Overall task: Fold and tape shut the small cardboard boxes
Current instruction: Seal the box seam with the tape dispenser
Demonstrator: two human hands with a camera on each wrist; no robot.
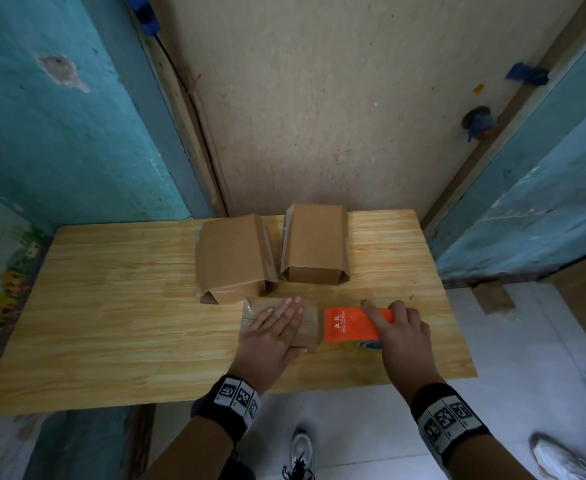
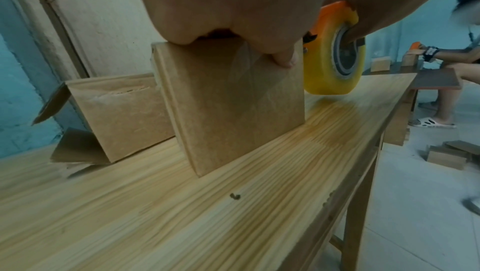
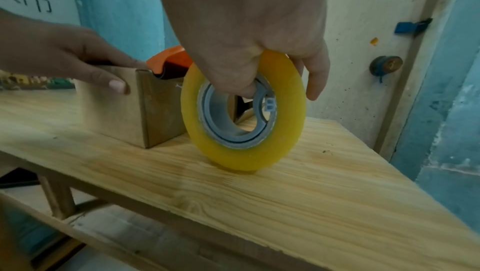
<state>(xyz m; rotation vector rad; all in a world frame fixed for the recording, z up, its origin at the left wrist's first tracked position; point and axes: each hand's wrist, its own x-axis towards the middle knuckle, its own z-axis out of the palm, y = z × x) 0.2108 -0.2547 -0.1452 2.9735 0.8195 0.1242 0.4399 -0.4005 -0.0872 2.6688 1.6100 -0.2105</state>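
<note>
A small brown cardboard box (image 1: pixel 310 329) lies on the wooden table (image 1: pixel 111 323) near its front edge. My left hand (image 1: pixel 274 327) presses flat on top of it with straight fingers, and the thumb (image 2: pixel 283 60) lies down the near side. A strip of clear tape (image 2: pixel 246 76) shows on that side. My right hand (image 1: pixel 402 330) grips an orange tape dispenser (image 1: pixel 347 323) with a yellowish roll (image 3: pixel 246 158), fingers hooked through the core. The dispenser's front end touches the box's right end (image 3: pixel 161 111), and the roll stands on the table.
Two larger cardboard boxes (image 1: pixel 230 258) (image 1: pixel 315 244) with loose end flaps stand side by side just behind the small one. A wall lies close behind the table. Another person (image 2: pixel 454 55) sits at a table to the right, with more boxes (image 2: pixel 446 156) on the floor.
</note>
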